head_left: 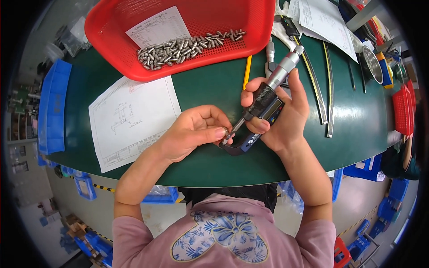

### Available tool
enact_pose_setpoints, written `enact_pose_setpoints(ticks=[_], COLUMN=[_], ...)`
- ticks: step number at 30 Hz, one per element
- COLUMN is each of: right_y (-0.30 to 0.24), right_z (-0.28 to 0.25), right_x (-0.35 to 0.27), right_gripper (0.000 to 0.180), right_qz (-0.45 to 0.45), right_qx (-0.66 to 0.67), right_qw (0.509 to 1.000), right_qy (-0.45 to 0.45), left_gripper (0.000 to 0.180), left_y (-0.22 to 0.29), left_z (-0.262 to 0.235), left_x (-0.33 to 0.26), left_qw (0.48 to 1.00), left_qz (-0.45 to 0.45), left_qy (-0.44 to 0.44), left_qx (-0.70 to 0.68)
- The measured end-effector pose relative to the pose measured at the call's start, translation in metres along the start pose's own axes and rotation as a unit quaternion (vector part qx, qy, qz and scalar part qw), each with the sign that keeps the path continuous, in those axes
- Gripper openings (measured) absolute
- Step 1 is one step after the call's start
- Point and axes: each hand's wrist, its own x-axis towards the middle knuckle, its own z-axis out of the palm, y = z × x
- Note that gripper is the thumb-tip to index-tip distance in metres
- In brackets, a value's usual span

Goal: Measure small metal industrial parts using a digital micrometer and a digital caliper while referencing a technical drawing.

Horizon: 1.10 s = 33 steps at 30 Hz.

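My right hand (286,111) is wrapped round a digital micrometer (260,102), its thimble pointing up and away to the right. The dark frame of the micrometer curves down toward my left hand (196,131). Between the thumb and fingertips of that hand is a small metal pin (227,135), held at the micrometer's jaws; the fingers cover most of it. Whether the jaws touch the pin I cannot tell. Beyond my hands, a red plastic basket (107,49) holds a heap of similar metal pins (172,53) and a printed sheet (158,27).
A drawing sheet (134,120) lies on the green table (205,169) at the left. Behind the micrometer are a yellow pencil (247,72), another micrometer (270,58) and calipers (308,76). A metal bowl (372,64) stands far right, a blue bin (54,107) far left.
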Motion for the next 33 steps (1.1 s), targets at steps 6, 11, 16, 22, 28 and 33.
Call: enact_pose_setpoints(ticks=[6,11,16,22,28,33], right_y=[0.0027,0.0040,0.0012,0.0011,0.0052,0.0074], right_z=[-0.0037,-0.0006,-0.0015,0.0002,-0.0029,0.0017], right_x=[0.0012,0.0019,-0.0001,0.0009,0.0026,0.0009], right_gripper=[0.067,0.068,0.068,0.068,0.068,0.061], right_qz=[-0.013,0.001,0.003,0.011,0.002,-0.028], right_qx=[-0.048,-0.056,-0.063,-0.057,-0.038,-0.019], right_qw=[0.999,0.998,0.997,0.998,0.999,0.999], right_qy=[0.004,0.020,0.040,0.025,0.012,0.037], left_gripper=[0.020,0.023,0.020,0.016,0.014,0.013], left_y=[0.0005,0.0002,-0.0035,-0.0023,-0.0049,-0.0020], left_z=[0.0020,-0.0001,-0.0026,-0.0024,-0.0047,-0.0071], left_x=[0.0009,-0.0029,0.0012,0.0000,0.0008,0.0033], left_qw=[0.999,0.998,0.999,1.000,0.998,0.998], left_qz=[-0.023,-0.051,-0.038,-0.021,-0.034,-0.011], left_qy=[-0.008,0.000,0.002,-0.006,-0.035,-0.047], left_qx=[0.027,0.028,-0.014,-0.016,-0.033,-0.030])
